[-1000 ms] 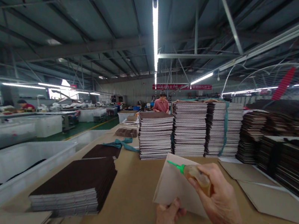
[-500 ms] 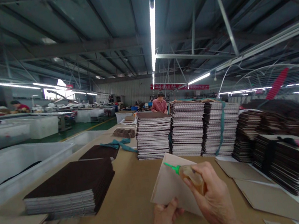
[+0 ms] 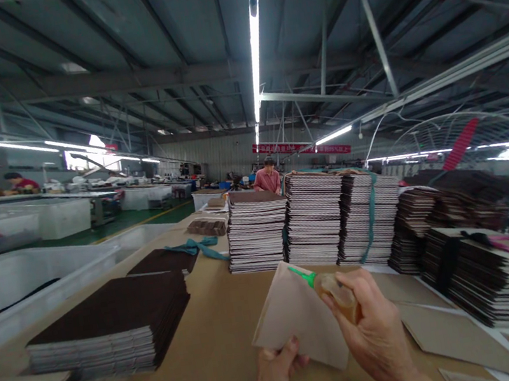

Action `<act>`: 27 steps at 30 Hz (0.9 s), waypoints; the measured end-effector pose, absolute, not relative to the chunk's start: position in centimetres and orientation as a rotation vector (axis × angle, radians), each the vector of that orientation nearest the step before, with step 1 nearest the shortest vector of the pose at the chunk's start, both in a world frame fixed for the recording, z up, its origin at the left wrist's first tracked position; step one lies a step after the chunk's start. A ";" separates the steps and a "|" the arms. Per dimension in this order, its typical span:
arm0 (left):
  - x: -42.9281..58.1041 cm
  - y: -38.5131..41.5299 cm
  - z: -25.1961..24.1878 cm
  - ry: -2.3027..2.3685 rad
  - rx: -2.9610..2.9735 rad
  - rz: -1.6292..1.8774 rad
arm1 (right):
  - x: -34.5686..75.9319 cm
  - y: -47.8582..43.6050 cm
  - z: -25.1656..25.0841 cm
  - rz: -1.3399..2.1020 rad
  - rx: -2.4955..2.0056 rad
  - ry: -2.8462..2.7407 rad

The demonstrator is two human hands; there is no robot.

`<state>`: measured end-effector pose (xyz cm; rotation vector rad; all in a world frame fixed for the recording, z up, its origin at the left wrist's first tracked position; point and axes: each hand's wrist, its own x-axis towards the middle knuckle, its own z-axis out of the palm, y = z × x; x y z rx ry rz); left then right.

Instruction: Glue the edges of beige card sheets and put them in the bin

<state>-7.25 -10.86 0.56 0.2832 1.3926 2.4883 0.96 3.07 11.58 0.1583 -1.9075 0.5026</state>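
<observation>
Pinched between the thumb and fingers of my left hand (image 3: 277,370) is a beige cardboard sheet (image 3: 295,322), gripped at its near edge and tilted above the table. My right hand (image 3: 377,325) is wrapped round a clear squeeze bottle (image 3: 337,293) with amber liquid inside. Its green nozzle (image 3: 303,275) points up and left, with the tip by the sheet's far corner. Whether the tip touches the sheet I cannot tell. Brown paper-like covering (image 3: 205,366) lies on the table under both hands.
A stack of dark brown panels (image 3: 111,322) lies to the left. Tall stacks (image 3: 260,228) of brown-and-white panels stand ahead. Flat cardboard sheets (image 3: 455,332) and a tied bundle (image 3: 494,275) are at the right. White bins (image 3: 68,265) flank the table's left edge. A person (image 3: 267,179) is beyond the stacks.
Over the sheet, the bottle's nozzle tip has shifted right and upward, towards the far corner. My left hand keeps its hold on the sheet. The whole view has swung slightly.
</observation>
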 end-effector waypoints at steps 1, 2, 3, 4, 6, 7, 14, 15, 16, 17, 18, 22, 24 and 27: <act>-7.2 -10.9 0.6 1.403 0.286 2.484 | 1.1 3.0 11.6 0.507 0.179 -1.906; -7.2 -10.9 0.7 1.413 0.286 2.484 | 1.2 3.0 11.7 0.501 0.198 -1.909; -7.2 -10.9 0.7 1.418 0.283 2.483 | 1.3 2.9 11.7 0.485 0.202 -1.921; -7.2 -10.9 0.7 1.418 0.271 2.487 | 1.4 2.9 11.8 0.465 0.192 -1.935; -7.3 -10.9 0.7 1.407 0.237 2.497 | 1.5 2.9 11.8 0.438 0.141 -1.963; -7.4 -10.8 0.7 1.404 0.223 2.497 | 1.6 2.9 11.8 0.438 0.116 -1.973; -7.4 -10.9 0.8 1.423 0.289 2.468 | 2.0 2.9 12.0 0.423 0.139 -1.974; -7.4 -10.9 0.8 1.431 0.284 2.476 | 2.2 3.1 11.9 0.418 0.112 -1.986; -7.3 -10.9 0.8 1.437 0.274 2.483 | 2.3 3.3 11.6 0.417 0.082 -1.990; -7.3 -10.9 0.7 1.442 0.261 2.491 | 2.5 3.5 11.4 0.419 0.055 -1.987; -7.3 -10.9 0.7 1.445 0.254 2.490 | 2.6 3.7 11.1 0.422 0.036 -1.985; -7.5 -10.8 0.3 1.431 0.268 2.469 | 3.1 4.2 10.4 0.414 0.039 -1.987; -7.7 -10.9 0.1 1.442 0.283 2.459 | 3.3 4.4 10.2 0.398 0.033 -1.993; -8.1 -11.0 -0.3 1.465 0.278 2.439 | 3.5 4.8 9.9 0.389 -0.015 -2.010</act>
